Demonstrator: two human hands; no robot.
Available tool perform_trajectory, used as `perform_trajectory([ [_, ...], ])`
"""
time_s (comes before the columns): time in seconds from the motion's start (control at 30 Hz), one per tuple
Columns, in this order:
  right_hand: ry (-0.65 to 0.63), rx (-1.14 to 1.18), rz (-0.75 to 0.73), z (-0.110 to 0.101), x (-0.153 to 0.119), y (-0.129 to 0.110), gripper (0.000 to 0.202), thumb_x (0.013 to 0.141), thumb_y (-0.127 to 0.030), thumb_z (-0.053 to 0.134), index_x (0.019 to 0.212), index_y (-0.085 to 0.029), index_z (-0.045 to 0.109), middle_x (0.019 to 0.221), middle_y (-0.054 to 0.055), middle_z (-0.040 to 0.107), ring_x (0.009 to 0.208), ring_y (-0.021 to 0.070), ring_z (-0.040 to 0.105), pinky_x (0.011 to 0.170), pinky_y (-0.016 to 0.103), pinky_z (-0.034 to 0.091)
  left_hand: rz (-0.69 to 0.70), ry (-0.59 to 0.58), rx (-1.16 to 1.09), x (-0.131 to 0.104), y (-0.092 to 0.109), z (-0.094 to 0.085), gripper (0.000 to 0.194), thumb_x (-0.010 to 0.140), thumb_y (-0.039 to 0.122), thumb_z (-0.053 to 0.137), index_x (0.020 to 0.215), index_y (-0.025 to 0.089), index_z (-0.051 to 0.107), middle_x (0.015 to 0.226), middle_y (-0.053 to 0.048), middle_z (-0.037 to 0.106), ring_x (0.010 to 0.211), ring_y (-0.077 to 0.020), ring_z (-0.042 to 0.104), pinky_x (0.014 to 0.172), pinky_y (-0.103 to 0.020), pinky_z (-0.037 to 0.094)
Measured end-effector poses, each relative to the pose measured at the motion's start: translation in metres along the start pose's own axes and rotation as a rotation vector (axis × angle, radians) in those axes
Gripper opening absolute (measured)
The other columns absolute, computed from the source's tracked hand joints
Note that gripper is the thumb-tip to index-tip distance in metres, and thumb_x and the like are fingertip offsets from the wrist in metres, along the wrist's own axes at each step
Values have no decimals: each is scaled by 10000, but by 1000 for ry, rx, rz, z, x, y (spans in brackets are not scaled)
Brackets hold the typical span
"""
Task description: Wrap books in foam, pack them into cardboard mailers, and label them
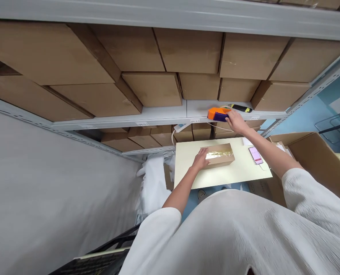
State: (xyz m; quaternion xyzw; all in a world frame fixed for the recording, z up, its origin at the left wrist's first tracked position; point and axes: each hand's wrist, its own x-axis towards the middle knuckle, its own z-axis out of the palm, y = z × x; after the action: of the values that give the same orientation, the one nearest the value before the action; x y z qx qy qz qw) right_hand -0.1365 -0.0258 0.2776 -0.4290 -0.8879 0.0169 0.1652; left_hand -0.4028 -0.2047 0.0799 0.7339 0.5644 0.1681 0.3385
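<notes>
My left hand grips the left end of a small cardboard box, fingers on its top and thumb by the near side. Shiny clear tape runs along the top of this box, which lies on a pale yellow tabletop. Farther out, at the shelf edge, my right hand is closed on an orange and purple tape dispenser. I cannot tell whether the dispenser rests on the shelf. Just behind that hand, a black and yellow box cutter lies on the shelf.
Cardboard boxes fill the grey metal shelf. A phone with a cable lies on the tabletop's right part. A large open carton stands to the right, white packing material to the left. A power strip hangs below the shelf.
</notes>
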Motion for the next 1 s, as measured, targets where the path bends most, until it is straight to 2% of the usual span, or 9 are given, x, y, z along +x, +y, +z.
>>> perform_trajectory([
  [0.13, 30, -5, 26, 18, 52, 0, 567, 1147, -507, 333, 1550, -155, 523, 1465, 246, 625, 1293, 435, 541, 1148, 644, 439, -3, -6, -9, -2, 4, -1, 954, 888, 247, 803, 1733, 212, 362, 1803, -182, 401, 1723, -363, 279, 1376, -546, 322],
  [0.23, 30, -24, 55, 33, 72, 3, 571, 1135, -481, 358, 1567, -143, 521, 1470, 250, 613, 1310, 451, 516, 1155, 674, 426, 9, -3, -18, -3, 5, -2, 941, 887, 239, 799, 1727, 223, 375, 1794, -177, 416, 1719, -364, 291, 1371, -557, 333],
  [0.4, 12, -109, 85, 47, 79, 11, 581, 1106, -485, 443, 1573, -155, 547, 1500, 252, 562, 1312, 469, 485, 1137, 702, 421, 22, -8, -23, -6, 7, -5, 883, 902, 216, 782, 1703, 216, 409, 1788, -184, 414, 1715, -364, 290, 1365, -543, 335],
  [0.53, 45, -131, 115, 39, 68, 9, 626, 1096, -497, 459, 1629, -172, 500, 1608, 241, 479, 1380, 480, 436, 1159, 703, 385, 8, -39, 3, -9, 11, -7, 865, 922, 210, 766, 1705, 246, 400, 1798, -181, 394, 1719, -370, 276, 1375, -580, 279],
  [0.63, 119, -114, 159, 26, 38, 6, 614, 1097, -452, 444, 1642, -173, 479, 1648, 236, 457, 1435, 471, 409, 1183, 684, 359, -25, -58, 43, -9, 14, -6, 883, 929, 194, 717, 1732, 273, 358, 1814, -173, 372, 1738, -383, 219, 1394, -669, 141],
  [0.7, 117, -102, 193, 19, 3, 5, 574, 1088, -415, 449, 1610, -188, 520, 1655, 222, 467, 1457, 457, 403, 1194, 656, 356, -26, -42, 64, -7, 18, -2, 905, 920, 175, 677, 1748, 286, 330, 1820, -168, 365, 1748, -389, 180, 1390, -708, 76],
  [0.83, -18, -56, 350, 16, -94, 14, 492, 1066, -352, 460, 1503, -208, 635, 1575, 198, 569, 1398, 422, 486, 1162, 579, 420, 41, -29, 58, 4, 38, 9, 887, 925, 174, 608, 1759, 275, 321, 1818, -165, 369, 1746, -389, 182, 1390, -704, 105],
  [1.0, -114, 63, 728, 20, -212, 52, 451, 1047, -264, 407, 1339, -181, 740, 1396, 199, 709, 1333, 382, 597, 1153, 520, 475, 142, -84, 31, 27, 76, 27, 792, 947, 178, 565, 1721, 252, 416, 1782, -142, 439, 1710, -365, 281, 1398, -653, 169],
])
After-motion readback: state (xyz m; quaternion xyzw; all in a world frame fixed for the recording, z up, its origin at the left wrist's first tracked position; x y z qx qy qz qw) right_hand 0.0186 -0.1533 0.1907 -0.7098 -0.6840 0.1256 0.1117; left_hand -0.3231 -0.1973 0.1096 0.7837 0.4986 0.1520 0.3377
